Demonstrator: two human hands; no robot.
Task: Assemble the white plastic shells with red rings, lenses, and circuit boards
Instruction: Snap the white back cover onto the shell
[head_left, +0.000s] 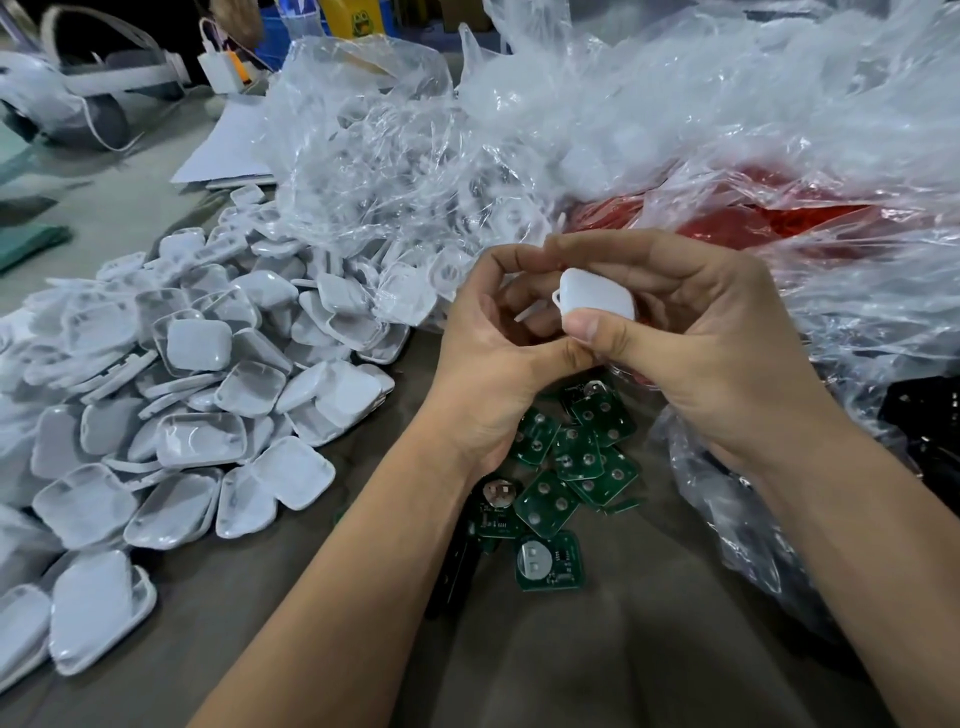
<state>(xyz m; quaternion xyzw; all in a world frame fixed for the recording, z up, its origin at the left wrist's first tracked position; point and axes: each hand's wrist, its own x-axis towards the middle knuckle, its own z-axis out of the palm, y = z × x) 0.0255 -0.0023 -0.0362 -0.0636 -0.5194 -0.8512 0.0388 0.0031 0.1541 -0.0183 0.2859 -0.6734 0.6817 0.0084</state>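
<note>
My right hand grips a white plastic shell, thumb pressed on its near edge and fingers curled over the top. My left hand curls beside it; its fingertips meet the right hand's fingers above the shell, and a thin white piece shows between the palms. Whether the left hand holds that piece is hidden. Several green circuit boards lie on the table below my hands. A big heap of white shells spreads to the left. Red rings show through a clear bag behind my hands.
Crumpled clear plastic bags fill the back and right side. A bag with dark parts lies at the right edge. White paper, a headset and a white charger sit at the back left. The grey table shows between my forearms.
</note>
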